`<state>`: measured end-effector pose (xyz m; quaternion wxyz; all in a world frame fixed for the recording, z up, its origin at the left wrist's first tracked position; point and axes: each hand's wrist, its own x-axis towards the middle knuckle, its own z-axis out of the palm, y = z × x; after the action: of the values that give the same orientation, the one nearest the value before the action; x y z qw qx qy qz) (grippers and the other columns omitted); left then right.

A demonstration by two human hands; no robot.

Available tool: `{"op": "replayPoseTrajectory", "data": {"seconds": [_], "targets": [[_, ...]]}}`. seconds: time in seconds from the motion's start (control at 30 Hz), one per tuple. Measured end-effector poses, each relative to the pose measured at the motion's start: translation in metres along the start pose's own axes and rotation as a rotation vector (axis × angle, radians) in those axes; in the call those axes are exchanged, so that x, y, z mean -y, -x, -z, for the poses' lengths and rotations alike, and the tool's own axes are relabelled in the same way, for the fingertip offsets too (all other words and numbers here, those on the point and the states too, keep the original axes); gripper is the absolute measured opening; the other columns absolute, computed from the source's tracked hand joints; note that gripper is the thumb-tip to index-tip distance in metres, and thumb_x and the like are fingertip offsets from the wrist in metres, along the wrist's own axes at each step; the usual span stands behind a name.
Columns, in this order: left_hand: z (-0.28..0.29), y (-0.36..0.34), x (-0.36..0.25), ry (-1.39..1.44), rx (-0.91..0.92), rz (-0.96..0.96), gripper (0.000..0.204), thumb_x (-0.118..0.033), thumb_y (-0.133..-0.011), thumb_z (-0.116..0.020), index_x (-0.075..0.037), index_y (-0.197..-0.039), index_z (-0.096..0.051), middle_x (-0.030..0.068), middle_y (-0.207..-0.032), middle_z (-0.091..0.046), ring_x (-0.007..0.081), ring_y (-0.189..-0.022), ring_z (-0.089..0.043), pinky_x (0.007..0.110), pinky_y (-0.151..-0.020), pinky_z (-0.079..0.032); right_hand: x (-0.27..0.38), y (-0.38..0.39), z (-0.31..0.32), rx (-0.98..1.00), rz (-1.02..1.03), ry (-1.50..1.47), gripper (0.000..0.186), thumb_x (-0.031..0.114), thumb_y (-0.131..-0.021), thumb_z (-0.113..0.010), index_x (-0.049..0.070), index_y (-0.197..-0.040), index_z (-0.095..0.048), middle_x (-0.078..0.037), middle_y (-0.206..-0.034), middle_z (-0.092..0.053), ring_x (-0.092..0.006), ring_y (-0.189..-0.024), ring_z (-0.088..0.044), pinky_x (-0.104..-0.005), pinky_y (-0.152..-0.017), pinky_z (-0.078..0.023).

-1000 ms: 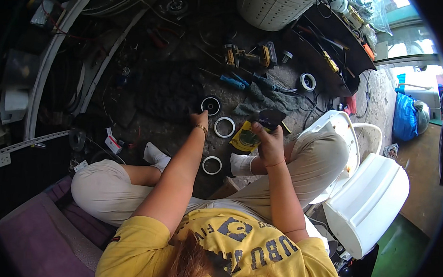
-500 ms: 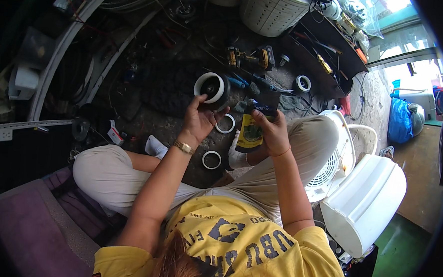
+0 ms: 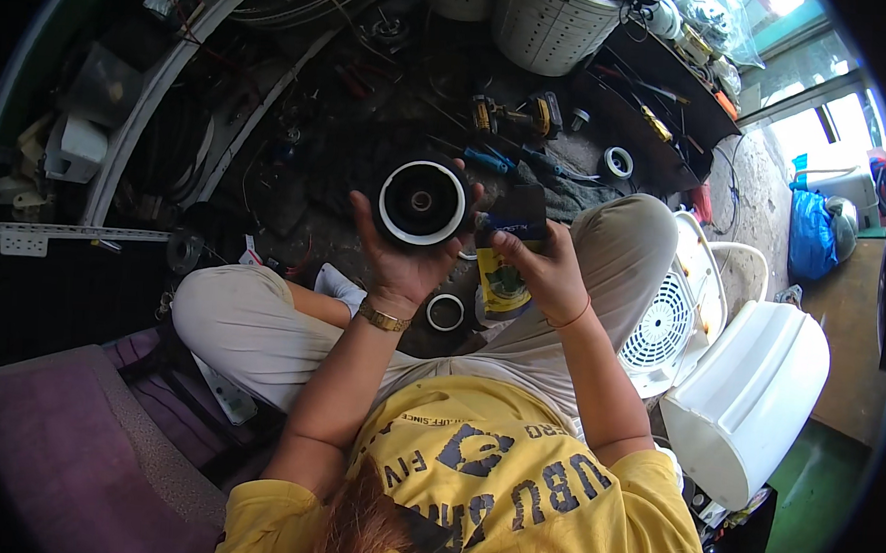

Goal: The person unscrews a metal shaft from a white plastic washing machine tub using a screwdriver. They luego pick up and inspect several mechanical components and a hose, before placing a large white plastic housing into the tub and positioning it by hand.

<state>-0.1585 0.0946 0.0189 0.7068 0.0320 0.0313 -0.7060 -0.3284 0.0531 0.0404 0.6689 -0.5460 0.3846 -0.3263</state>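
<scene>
My left hand [image 3: 401, 262], palm up with a gold watch at the wrist, cradles a black round part with a white rim [image 3: 422, 203]. Its face is turned up, and a small metal hub shows deep in the dark hollow. Fingers curl round both sides of it. Just to the right, my right hand [image 3: 551, 272] grips a dark and yellow pouch [image 3: 504, 280], thumb across its front. The pouch's black upper end reaches close to the left fingertips. On the floor below lies a white ring [image 3: 446, 296]; another is mostly hidden behind my left hand.
Beyond my hands are a yellow-and-black drill [image 3: 517, 115], a small white-rimmed round part [image 3: 617, 162] and a dark tool tray [image 3: 687, 119]. A white perforated basket [image 3: 556, 32] stands behind. At right are a white grille [image 3: 658, 323] and a white plastic housing [image 3: 747, 403].
My left hand has turned palm up beneath the round part, whose open face now points upward. Both hands are closer together, and the pouch is tilted slightly differently. The view has shifted a little.
</scene>
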Motion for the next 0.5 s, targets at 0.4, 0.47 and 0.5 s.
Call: {"op": "replayPoseTrajectory", "data": {"seconds": [0.4,0.47,0.5], "targets": [[0.01,0.007,-0.013,-0.094,0.132,-0.062,0.084,-0.073,-0.075,-0.047,-0.022,-0.14,-0.032,0.0188,-0.136,-0.041,0.0387,-0.121,-0.046,0.051,-0.1,-0.041,0.017,0.002,-0.015,-0.015,0.097,0.194,0.022,0.015,-0.08,-0.07,-0.003,-0.092,-0.065,-0.009,-0.076,-0.068,-0.0061,-0.068,-0.056,-0.0263,-0.064,-0.047],[0.012,0.008,-0.014,-0.104,0.15,-0.058,0.083,-0.072,-0.075,-0.048,-0.021,-0.139,-0.033,0.0187,-0.134,-0.043,0.0383,-0.121,-0.046,0.051,-0.099,-0.041,0.014,0.001,-0.016,-0.031,0.123,0.215,0.022,0.014,-0.08,-0.07,-0.003,-0.092,-0.065,-0.011,-0.077,-0.068,-0.0082,-0.068,-0.058,-0.0275,-0.065,-0.048],[0.013,0.008,-0.015,-0.113,0.17,-0.057,0.082,-0.071,-0.075,-0.048,-0.021,-0.139,-0.033,0.0185,-0.132,-0.044,0.0379,-0.121,-0.045,0.052,-0.099,-0.041,0.013,0.001,-0.017,-0.044,0.151,0.237,0.022,0.013,-0.079,-0.07,-0.003,-0.092,-0.065,-0.013,-0.079,-0.068,-0.0103,-0.068,-0.061,-0.0288,-0.065,-0.048]]}}
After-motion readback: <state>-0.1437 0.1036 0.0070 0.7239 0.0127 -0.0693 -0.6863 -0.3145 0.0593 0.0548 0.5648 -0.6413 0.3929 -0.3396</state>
